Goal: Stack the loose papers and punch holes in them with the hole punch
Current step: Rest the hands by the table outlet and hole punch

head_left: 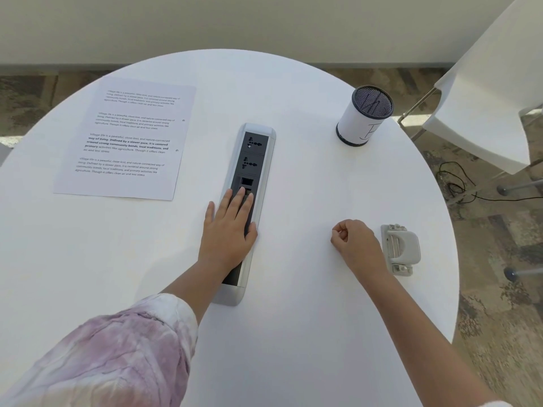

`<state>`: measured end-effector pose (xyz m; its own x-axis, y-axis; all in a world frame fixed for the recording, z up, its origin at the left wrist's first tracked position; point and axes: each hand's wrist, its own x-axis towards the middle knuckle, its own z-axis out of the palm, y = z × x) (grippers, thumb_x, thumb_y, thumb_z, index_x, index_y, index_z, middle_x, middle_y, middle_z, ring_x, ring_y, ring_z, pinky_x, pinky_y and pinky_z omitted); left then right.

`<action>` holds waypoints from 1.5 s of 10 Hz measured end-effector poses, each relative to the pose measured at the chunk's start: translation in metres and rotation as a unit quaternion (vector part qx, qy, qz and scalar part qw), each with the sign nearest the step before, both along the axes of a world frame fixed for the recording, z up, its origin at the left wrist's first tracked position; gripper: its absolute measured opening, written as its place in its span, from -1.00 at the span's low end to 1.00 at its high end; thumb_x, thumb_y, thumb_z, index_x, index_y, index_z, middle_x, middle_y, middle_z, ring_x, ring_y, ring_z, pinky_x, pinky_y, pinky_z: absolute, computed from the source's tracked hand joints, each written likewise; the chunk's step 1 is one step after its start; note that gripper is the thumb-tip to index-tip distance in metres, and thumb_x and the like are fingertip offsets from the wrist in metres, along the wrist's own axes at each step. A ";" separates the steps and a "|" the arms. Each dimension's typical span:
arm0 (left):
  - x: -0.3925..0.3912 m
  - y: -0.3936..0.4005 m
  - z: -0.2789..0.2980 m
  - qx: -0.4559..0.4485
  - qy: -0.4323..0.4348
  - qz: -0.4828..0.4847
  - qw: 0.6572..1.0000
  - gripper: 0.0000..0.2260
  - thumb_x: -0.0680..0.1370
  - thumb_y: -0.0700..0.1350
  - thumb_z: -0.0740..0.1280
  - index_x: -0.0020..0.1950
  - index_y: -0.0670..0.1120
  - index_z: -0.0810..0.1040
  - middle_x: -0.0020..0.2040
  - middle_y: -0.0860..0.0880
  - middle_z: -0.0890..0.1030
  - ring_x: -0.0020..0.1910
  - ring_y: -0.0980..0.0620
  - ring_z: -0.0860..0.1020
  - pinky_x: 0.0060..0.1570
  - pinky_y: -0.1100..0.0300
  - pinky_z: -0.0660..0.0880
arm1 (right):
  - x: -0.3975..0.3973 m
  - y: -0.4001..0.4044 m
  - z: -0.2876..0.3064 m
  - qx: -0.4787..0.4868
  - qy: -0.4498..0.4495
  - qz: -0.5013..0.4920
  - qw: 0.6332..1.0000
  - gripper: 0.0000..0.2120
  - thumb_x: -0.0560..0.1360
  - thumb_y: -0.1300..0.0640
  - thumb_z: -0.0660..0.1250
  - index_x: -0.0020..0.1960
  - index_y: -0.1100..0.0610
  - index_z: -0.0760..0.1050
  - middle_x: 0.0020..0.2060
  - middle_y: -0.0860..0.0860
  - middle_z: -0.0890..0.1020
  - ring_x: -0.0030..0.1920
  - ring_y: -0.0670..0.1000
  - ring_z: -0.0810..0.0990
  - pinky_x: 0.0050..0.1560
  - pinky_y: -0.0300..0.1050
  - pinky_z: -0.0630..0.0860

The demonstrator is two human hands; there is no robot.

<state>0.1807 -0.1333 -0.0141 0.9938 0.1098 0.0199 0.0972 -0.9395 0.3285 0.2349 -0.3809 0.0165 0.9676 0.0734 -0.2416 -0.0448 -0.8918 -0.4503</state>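
A stack of printed papers (126, 136) lies flat at the far left of the round white table (308, 318); two small punched holes show near its right edge. The light grey hole punch (400, 249) sits near the table's right edge. My left hand (227, 230) lies flat, fingers apart, on the power socket strip and holds nothing. My right hand (354, 243) rests on the table as a closed fist just left of the hole punch, not touching it as far as I can tell.
A silver and black power socket strip (252, 171) is set into the table's middle. A white mesh-topped pen cup (363, 116) stands at the back right. A white chair (487, 83) is beyond the right edge, with cables on the carpet.
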 end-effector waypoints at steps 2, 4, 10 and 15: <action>0.000 0.001 0.000 0.003 0.000 0.000 1.000 -0.47 0.50 0.06 -0.04 0.47 -0.04 0.22 0.49 -0.01 0.22 0.49 -0.04 0.12 0.41 -0.14 0.05 | 0.027 -0.006 0.008 0.154 0.070 -0.109 0.980 -0.88 0.49 0.22 0.25 -0.20 0.14 0.51 -0.43 -0.04 0.50 -0.47 -0.09 0.50 -0.34 -0.24 0.42; 0.000 0.000 0.000 0.003 -0.002 0.002 1.000 -0.48 0.51 0.05 -0.03 0.46 -0.04 0.24 0.49 -0.02 0.24 0.48 -0.04 0.13 0.41 -0.15 0.06 | 0.086 -0.010 0.047 0.232 -0.009 -0.147 0.962 -0.92 0.51 0.22 0.26 -0.07 0.20 0.52 -0.43 0.02 0.48 -0.60 -0.20 0.47 -0.42 -0.35 0.47; 0.000 0.000 -0.003 0.001 -0.005 0.003 1.000 -0.49 0.51 0.04 0.01 0.46 -0.03 0.24 0.48 0.01 0.25 0.48 -0.01 0.13 0.40 -0.12 0.07 | 0.224 0.005 0.100 0.105 -0.160 -0.140 0.971 -0.72 0.51 0.08 0.27 -0.11 0.29 0.62 -0.32 0.05 0.56 -0.42 -0.10 0.44 0.02 0.01 0.54; 0.001 0.001 -0.001 -0.003 0.009 0.004 1.000 -0.46 0.51 0.07 -0.06 0.48 -0.01 0.18 0.51 0.03 0.17 0.50 0.02 0.05 0.43 -0.08 -0.03 | 0.194 0.013 0.100 0.109 -0.209 -0.091 0.967 -0.74 0.50 0.13 0.18 0.11 0.21 0.50 -0.07 0.08 0.55 -0.02 0.02 0.49 0.06 -0.10 0.45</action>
